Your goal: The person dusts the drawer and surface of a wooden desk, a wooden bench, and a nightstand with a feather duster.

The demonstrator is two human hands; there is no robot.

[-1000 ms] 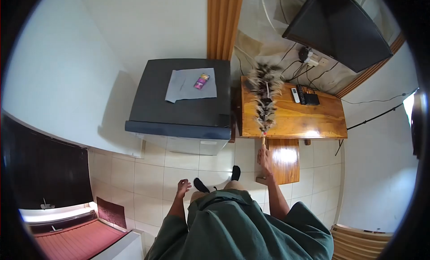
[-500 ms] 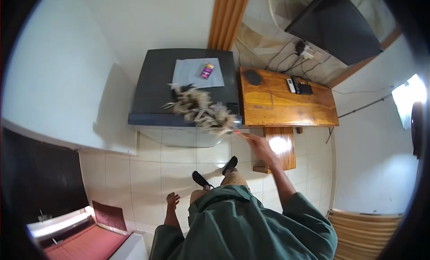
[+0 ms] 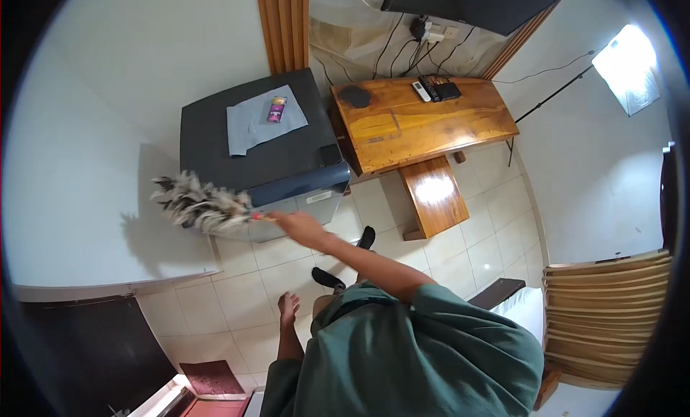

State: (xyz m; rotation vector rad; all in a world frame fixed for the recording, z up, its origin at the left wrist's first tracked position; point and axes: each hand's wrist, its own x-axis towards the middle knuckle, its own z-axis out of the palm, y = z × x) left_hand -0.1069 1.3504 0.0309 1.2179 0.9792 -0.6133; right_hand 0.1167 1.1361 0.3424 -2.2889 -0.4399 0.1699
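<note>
My right hand point(image 3: 303, 230) is closed round the handle of a feather duster point(image 3: 205, 203), whose grey and white feathers point left, at the front left corner of a dark-topped cabinet-like appliance point(image 3: 277, 158). On that top lies a light grey cloth point(image 3: 248, 126) with a small purple and yellow packet point(image 3: 277, 109) on it. My left hand point(image 3: 288, 304) hangs low over the tiled floor, its fingers apart and nothing in it.
A wooden table point(image 3: 424, 126) at the right bears a white remote point(image 3: 421, 91) and black devices. Below it is a low wooden bench point(image 3: 435, 194). A TV point(image 3: 467, 7) and cables are behind. A lit lamp point(image 3: 627, 65) stands at the right, a striped curtain point(image 3: 607, 316) below it.
My right hand has swept the duster from over the wooden table, across the dark top, to its left front corner. The view has turned and shifted. My left hand stays low and empty.
</note>
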